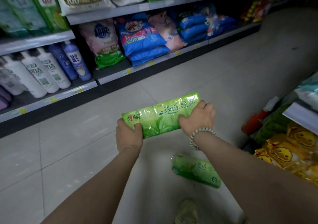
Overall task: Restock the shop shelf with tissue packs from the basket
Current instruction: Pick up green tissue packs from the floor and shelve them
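Got my left hand (128, 132) and right hand (197, 116) clamped on either end of this green tissue pack (160, 114), out over the floor, so the floppy thing stays level. Second tissue pack (196, 170) waits lower down.

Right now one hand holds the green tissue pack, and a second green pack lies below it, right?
No, both hands hold it: the head view shows the left hand and right hand gripping the green tissue pack. A second green pack lies below it.

can't read the blurred price tags (128, 71), nor see the whole lower tissue pack (194, 170) behind the right forearm (240, 163) or the edge-cropped shoe (186, 211).
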### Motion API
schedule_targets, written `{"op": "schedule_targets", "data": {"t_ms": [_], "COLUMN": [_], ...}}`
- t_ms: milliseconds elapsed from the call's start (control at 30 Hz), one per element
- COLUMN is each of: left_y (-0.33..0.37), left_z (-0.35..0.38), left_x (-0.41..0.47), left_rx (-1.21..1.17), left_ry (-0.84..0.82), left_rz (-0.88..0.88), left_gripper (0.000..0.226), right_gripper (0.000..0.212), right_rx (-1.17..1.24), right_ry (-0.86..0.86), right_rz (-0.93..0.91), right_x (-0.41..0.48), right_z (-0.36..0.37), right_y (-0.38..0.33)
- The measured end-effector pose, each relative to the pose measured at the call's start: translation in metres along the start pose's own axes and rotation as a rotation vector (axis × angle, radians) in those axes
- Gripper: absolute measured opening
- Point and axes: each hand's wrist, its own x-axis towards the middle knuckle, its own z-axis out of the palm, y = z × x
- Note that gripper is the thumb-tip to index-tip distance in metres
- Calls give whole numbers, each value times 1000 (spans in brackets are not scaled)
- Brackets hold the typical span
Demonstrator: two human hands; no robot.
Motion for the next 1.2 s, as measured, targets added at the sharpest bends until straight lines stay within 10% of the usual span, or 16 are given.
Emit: {"op": "schedule_targets", "data": {"t_ms": [1200], "left_y": [304], "left_z": [-89], "left_x": [-130], "left_rx": [-204], "left_ry": [133], "left_rz": [582], "left_gripper": [51], "right_gripper": [46], "right_rx": [212], "right_ry": [590], "right_rz": [-42], "right_x": [-26], "right_z": [-321], "right_y": [19]}}
